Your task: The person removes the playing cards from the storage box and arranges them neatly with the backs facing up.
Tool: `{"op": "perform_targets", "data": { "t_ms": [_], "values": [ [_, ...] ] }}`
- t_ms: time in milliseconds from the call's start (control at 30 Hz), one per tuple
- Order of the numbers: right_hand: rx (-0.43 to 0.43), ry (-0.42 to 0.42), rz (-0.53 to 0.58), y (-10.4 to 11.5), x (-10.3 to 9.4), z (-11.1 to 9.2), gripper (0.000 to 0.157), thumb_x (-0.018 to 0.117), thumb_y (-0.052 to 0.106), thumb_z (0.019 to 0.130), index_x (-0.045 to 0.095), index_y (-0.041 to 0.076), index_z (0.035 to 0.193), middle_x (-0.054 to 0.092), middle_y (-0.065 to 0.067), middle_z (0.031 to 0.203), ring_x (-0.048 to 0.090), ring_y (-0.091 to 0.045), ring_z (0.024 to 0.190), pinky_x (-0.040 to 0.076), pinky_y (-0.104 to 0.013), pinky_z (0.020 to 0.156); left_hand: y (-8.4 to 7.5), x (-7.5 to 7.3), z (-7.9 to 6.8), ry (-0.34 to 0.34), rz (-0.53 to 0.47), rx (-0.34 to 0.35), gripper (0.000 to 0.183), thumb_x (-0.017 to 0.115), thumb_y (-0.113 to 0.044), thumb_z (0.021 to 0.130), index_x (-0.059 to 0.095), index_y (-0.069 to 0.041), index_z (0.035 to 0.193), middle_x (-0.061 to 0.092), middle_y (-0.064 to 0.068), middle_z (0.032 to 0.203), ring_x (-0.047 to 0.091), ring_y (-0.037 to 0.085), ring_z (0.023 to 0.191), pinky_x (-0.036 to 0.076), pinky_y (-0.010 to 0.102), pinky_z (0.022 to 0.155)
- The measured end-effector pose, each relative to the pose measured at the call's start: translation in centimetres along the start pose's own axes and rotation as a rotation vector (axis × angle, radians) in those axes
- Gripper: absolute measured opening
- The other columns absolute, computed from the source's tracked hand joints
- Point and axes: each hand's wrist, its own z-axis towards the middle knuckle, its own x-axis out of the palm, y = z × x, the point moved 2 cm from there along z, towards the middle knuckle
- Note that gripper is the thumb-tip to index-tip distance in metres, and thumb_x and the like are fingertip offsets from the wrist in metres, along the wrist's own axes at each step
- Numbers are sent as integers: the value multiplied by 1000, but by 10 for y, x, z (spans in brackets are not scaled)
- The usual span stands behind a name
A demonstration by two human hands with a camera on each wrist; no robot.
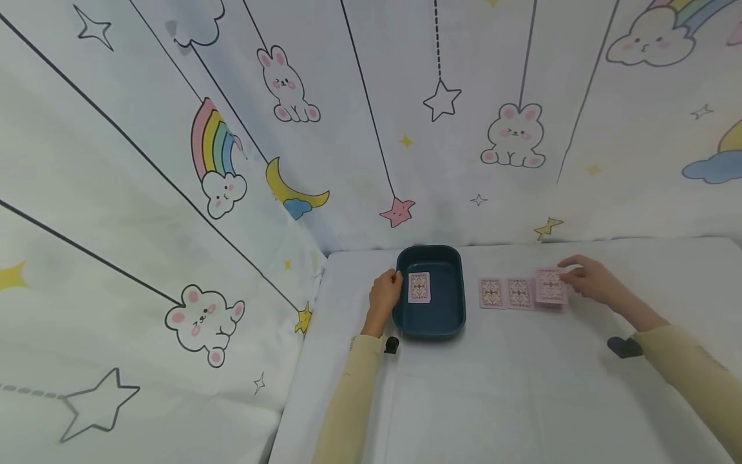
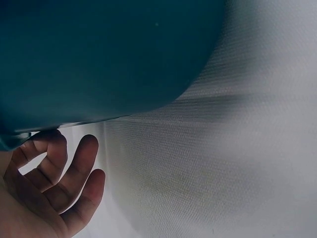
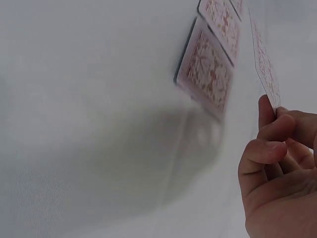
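Observation:
My left hand (image 1: 385,295) pinches the left rim of a dark teal tray (image 1: 430,327), thumb and forefinger at the edge; its other fingers curl loosely beneath in the left wrist view. One playing card (image 1: 419,287) lies face down inside the tray, toward its left wall. Over at the right, my right hand (image 1: 591,280) pinches a playing card (image 3: 265,64) by its edge, raised above the table with its patterned back up. Beneath it, a face-down card (image 3: 205,69) ends the row, mostly covered by the held one in the head view.
Two more face-down cards (image 1: 491,294) continue the row between the tray and the held card. A white cloth covers the table (image 1: 493,399). Behind and to the left hangs a white curtain (image 1: 359,142) with cartoon rabbits, stars and clouds.

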Motion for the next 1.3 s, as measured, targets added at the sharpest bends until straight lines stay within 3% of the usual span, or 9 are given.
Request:
{"op": "perform_targets", "data": {
  "t_ms": [233, 600, 1067, 1300],
  "values": [
    [24, 25, -13, -18, -12, -6, 53, 49, 29, 105, 36, -6, 142, 52, -41, 129, 63, -40, 102, 56, -41, 75, 0, 0, 0, 16, 3, -16, 34, 45, -34, 106, 50, -14, 78, 44, 1, 69, 43, 16, 60, 30, 29, 54],
    [71, 78, -45, -43, -26, -12, 55, 50, 26, 105, 32, -9, 143, 51, -43, 127, 64, -32, 93, 55, -39, 71, 0, 0, 1, 11, 12, -17, 34, 47, -32, 105, 48, -14, 76, 42, 0, 68, 41, 16, 58, 29, 30, 54],
    [68, 35, -148, -51, -14, -9, 46, 55, 18, 99, 40, -9, 132, 52, -41, 120, 58, -53, 103, 54, -45, 69, 0, 2, 2, 2, 15, -16, 35, 47, -34, 104, 47, -16, 75, 40, -1, 67, 40, 15, 57, 28, 30, 53],
    [77, 13, -213, -48, -11, -6, 44, 56, 14, 97, 42, -14, 129, 53, -42, 115, 58, -53, 99, 52, -50, 73, 2, 3, 3, 12, 13, -25, 35, 47, -34, 105, 48, -16, 75, 41, 0, 67, 41, 15, 58, 29, 30, 53]
  ]
}}
